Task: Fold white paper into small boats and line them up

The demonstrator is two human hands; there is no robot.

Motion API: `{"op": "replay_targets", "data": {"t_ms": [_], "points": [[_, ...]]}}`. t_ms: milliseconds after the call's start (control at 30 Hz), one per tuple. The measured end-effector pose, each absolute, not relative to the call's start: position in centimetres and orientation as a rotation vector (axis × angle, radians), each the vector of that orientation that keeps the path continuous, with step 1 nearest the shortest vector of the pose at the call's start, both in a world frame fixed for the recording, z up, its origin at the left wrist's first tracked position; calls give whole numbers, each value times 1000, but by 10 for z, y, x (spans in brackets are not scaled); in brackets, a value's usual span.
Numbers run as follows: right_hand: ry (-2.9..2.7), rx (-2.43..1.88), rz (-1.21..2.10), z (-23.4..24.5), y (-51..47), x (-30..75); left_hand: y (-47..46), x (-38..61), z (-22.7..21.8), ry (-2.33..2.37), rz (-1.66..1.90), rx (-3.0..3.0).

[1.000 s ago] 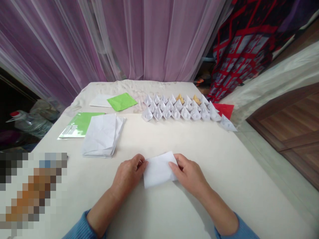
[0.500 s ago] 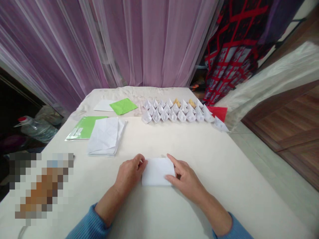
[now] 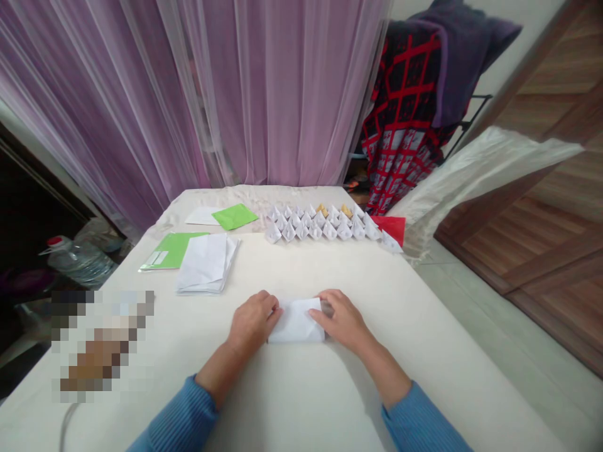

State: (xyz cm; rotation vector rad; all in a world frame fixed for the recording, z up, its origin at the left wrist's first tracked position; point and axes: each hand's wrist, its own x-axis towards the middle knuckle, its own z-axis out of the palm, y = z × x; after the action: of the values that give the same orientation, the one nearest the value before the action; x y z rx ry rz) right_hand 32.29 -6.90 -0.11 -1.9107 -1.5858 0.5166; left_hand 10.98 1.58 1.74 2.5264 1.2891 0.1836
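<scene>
A folded sheet of white paper (image 3: 296, 325) lies on the table in front of me, its long fold toward me. My left hand (image 3: 253, 319) pinches the paper's far left corner between thumb and curled fingers. At the far right corner, my right hand (image 3: 343, 321) has its thumb on top of the paper and its fingers bent behind the edge. The underside of the paper is hidden. Beyond my left hand sits a stack of white paper sheets (image 3: 202, 263), a little creased on top.
Folded paper pieces (image 3: 316, 231), mostly white with two yellow ones, stand in rows at the back. A red sheet (image 3: 393, 227) is beside them. Left are green paper in a clear sleeve (image 3: 174, 248), a green sheet (image 3: 234, 216) and a blurred-out object (image 3: 103, 345) with a cable.
My right hand's fingers have closed in on the paper's far right corner, and its thumb has moved up toward that corner. The left hand keeps its pinch. The whole view has shifted slightly.
</scene>
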Motion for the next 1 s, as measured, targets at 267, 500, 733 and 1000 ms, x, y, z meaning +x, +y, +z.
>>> {"op": "replay_targets", "data": {"t_ms": [267, 500, 733, 1000], "points": [[-1964, -1817, 609, 7, -38, 325, 52, 117, 31, 937, -6, 2657], [-1992, -1701, 786, 13, -30, 325, 56, 120, 32, 908, -83, 2593], [-1859, -1497, 1106, 1, -17, 324, 45, 108, 32, 862, 72, 2499], [-1626, -1316, 1242, -1, -12, 326, 52, 98, 28, 901, 205, 2281]]}}
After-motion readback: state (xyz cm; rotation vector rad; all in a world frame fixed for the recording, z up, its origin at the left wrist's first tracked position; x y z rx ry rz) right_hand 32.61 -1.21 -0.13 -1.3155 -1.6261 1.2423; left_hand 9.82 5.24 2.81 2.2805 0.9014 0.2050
